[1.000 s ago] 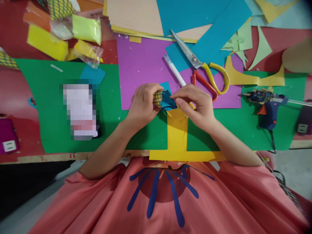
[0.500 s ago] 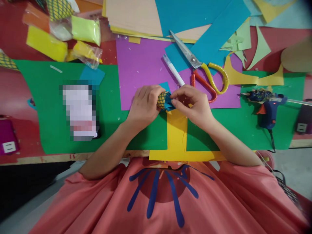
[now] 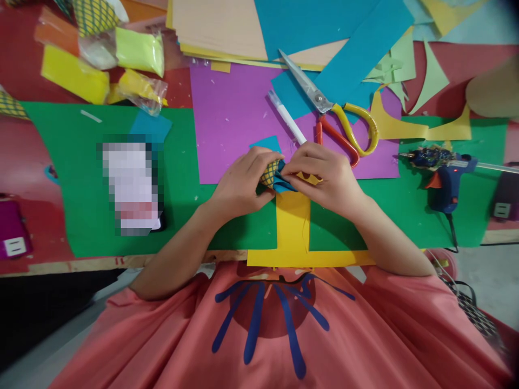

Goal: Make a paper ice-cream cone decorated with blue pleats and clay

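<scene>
Red tabletop (image 3: 24, 65) showed around a broad green sheet (image 3: 239, 232) of paper, on which a purple sheet (image 3: 227, 119) lay toward the far side. At the middle of the near part, between the two hands, was a small pineapple-like craft piece (image 3: 269, 173), yellow with a dark lattice pattern and topped by folded blue leaves (image 3: 284, 186). Its patterned body was held in the curled fingers of the left hand (image 3: 243, 181), partly hidden by them. Facing it, the right hand (image 3: 330, 173) was narrowed to a pinch, thumb and fingertips together on the blue leaves.

Just below the hands, a yellow paper strip (image 3: 292, 221) ran toward the table's near edge, and a blue scrap (image 3: 267, 143) showed just beyond the left hand's fingers. Farther off, on the purple sheet, a white marker (image 3: 290, 119) lay slanted beside scissors (image 3: 319, 100) with one yellow and one red handle. Well to the right lay a blue hot glue gun (image 3: 444, 189), a clear stick jutting from its back. On the left, a pixelated rectangular object (image 3: 132, 183) rested on the green. Toward the upper left were a yellow packet (image 3: 75, 75) and a lime packet (image 3: 140, 51), close to another lattice-patterned piece (image 3: 95, 16).
</scene>
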### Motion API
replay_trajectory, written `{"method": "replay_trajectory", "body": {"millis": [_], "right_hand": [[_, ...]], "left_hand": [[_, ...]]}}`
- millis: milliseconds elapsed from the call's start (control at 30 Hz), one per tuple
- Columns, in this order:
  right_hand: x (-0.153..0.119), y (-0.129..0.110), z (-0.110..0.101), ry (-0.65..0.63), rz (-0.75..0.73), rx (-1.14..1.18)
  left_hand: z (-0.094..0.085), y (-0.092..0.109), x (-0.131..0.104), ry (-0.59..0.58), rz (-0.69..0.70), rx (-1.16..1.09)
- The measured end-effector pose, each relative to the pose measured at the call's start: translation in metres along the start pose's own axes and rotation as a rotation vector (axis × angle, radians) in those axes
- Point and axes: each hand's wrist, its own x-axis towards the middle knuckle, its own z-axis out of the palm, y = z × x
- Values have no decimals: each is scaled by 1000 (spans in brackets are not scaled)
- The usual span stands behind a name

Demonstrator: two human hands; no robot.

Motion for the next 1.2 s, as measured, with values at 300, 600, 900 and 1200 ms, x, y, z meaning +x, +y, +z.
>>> {"method": "replay_trajectory", "body": {"millis": [300, 600, 900, 1200], "right_hand": [[0, -5, -7, -126, 38, -156], [0, -10, -2, -83, 81, -259], [-2, -10, 0, -53, 99, -232], [-1, -9, 1, -51, 112, -162]], "left_hand": [[1, 3, 0, -77, -78, 6], [1, 4, 0, -132, -54, 107], [0, 5, 1, -141, 2, 190], [-1, 9, 3, -195, -24, 209]]}}
